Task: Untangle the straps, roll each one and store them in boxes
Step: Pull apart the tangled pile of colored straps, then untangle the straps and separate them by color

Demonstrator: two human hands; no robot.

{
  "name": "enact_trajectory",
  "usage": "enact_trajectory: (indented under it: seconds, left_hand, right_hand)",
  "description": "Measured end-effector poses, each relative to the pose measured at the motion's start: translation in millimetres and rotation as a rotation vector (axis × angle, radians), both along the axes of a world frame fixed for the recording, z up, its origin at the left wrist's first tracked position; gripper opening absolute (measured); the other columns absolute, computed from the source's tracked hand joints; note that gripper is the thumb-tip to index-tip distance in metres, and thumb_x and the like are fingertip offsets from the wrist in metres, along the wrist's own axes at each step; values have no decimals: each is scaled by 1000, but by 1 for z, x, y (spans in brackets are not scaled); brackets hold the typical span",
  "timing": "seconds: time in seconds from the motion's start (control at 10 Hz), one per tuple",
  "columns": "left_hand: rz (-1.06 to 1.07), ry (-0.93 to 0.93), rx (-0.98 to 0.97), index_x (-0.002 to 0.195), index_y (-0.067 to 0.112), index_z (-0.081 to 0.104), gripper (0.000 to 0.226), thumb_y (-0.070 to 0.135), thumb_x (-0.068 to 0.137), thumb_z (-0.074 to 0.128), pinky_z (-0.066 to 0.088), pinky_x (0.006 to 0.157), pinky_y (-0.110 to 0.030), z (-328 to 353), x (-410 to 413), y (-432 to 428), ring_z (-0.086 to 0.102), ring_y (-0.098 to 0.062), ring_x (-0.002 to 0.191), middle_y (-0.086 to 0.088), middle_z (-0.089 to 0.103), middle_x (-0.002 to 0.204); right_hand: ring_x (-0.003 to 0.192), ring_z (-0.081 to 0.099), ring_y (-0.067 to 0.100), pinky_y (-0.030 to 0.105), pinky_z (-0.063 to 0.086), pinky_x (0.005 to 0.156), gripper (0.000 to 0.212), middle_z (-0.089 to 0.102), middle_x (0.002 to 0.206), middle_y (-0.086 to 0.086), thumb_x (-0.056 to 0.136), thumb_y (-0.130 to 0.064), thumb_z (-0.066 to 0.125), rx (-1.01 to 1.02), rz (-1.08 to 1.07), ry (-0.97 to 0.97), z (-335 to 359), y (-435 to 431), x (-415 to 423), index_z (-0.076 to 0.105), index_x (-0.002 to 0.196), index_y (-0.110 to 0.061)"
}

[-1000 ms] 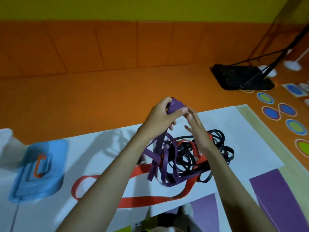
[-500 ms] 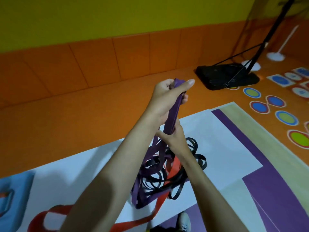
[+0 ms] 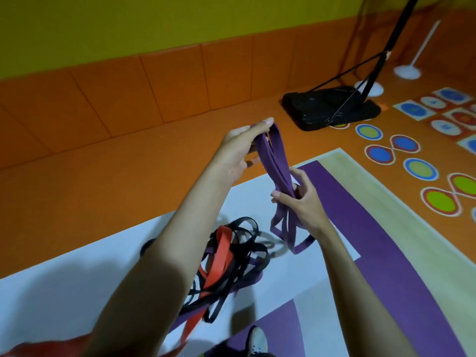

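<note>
Purple strap point(image 3: 274, 161): held up off the floor between your two hands, several folds lying side by side. Your left hand point(image 3: 239, 148) is the higher one and pinches the top of the folds, thumb against fingertips. Your right hand point(image 3: 301, 199) grips the same bundle lower down, fingers curled round it. Below the right hand the purple loops hang loose over the white mat point(image 3: 296, 279); whether they touch it cannot be told.

Black straps point(image 3: 242, 256) and red strap point(image 3: 221, 253): tangled together on the white mat, under your left forearm, near the hanging loops. A purple length runs through that tangle; whether it joins the held strap cannot be told. The red strap trails toward the lower left edge.

Black stand base point(image 3: 332, 112): on the orange floor point(image 3: 128, 176), well apart, far right. A shoe point(image 3: 257, 341) shows at the bottom edge.
</note>
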State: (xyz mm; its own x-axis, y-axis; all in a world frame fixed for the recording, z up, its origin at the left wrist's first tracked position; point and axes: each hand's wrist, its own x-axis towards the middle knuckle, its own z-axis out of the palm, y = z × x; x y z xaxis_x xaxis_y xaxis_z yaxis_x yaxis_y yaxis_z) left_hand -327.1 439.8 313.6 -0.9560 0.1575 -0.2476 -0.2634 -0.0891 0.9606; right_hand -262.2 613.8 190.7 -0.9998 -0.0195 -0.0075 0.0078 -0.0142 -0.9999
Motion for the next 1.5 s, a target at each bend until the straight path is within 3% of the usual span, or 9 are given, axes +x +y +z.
enact_trajectory:
  seconds: [0.2, 0.3, 0.5, 0.7, 0.9, 1.0, 1.1, 1.2, 1.5]
  left_hand:
    - [-11, -230, -198, 95, 23, 70, 49, 71, 84, 71, 52, 104, -48, -75, -38, 22, 74, -18, 102, -4, 80, 106]
    - [-80, -301, -374, 107, 23, 66, 59, 78, 89, 56, 51, 100, -46, -117, -37, 22, 68, -21, 110, -3, 74, 117]
    - [-79, -311, -520, 124, 18, 63, 38, 49, 102, 59, 48, 82, -34, -187, 3, -15, 65, -24, 109, -8, 70, 124]
    - [44, -310, -632, 120, 36, 56, 25, 39, 99, 68, 54, 98, -38, -260, 68, -73, 66, -18, 110, 4, 70, 116]
    - [130, -303, -828, 133, 28, 55, 42, 22, 95, 74, 53, 88, -18, -282, 119, -114, 67, -9, 106, 9, 69, 117]
    - [137, -281, -915, 134, 17, 56, 40, 11, 97, 70, 47, 87, -13, -286, 135, -127, 63, -11, 108, 5, 66, 114]
    - [95, -260, -968, 139, 14, 57, 44, 15, 97, 70, 51, 103, -36, -294, 146, -144, 63, -18, 118, 0, 66, 123]
    - [47, -225, -1035, 141, 20, 56, 44, 21, 99, 66, 48, 106, -37, -294, 149, -155, 58, -21, 125, 2, 63, 133]
    - [-67, -66, -1191, 133, 25, 57, 32, 26, 102, 59, 50, 98, -36, -299, 167, -213, 53, -23, 125, 4, 59, 130]
  right_hand:
    - [90, 71, 44, 49, 59, 90, 53, 77, 103, 17, 92, -15, 79, 80, 40, -93, -32, 64, -8, 59, 138, -31]
    - [77, 74, 37, 42, 62, 79, 49, 78, 97, 11, 92, -16, 79, 176, 3, -107, -71, 76, -25, 61, 136, -26]
    - [73, 77, 19, 37, 62, 73, 45, 77, 107, 6, 96, -29, 74, 388, -106, -201, -161, 77, -67, 60, 139, -20]
    - [123, 63, 40, 46, 51, 100, 61, 66, 137, 16, 102, -25, 64, 714, 27, -265, -232, 70, -110, 39, 157, -15]
    - [113, 67, 38, 47, 55, 95, 72, 70, 127, 12, 96, -12, 67, 852, 249, -284, -269, 55, -132, 32, 159, -21]
    - [111, 66, 40, 51, 56, 90, 53, 69, 117, 11, 89, -26, 73, 952, 331, -343, -280, 47, -130, 52, 137, -18]
    - [124, 53, 40, 56, 51, 98, 58, 56, 132, 11, 86, -48, 74, 1117, 262, -402, -272, 33, -116, 54, 134, -21]
    - [130, 46, 42, 57, 47, 99, 66, 48, 140, 17, 90, -53, 70, 1259, 105, -376, -254, 18, -93, 50, 141, -16]
    - [116, 61, 35, 46, 56, 85, 36, 64, 124, 8, 96, -29, 59, 1161, 298, -194, -207, -84, -15, 60, 131, -21]
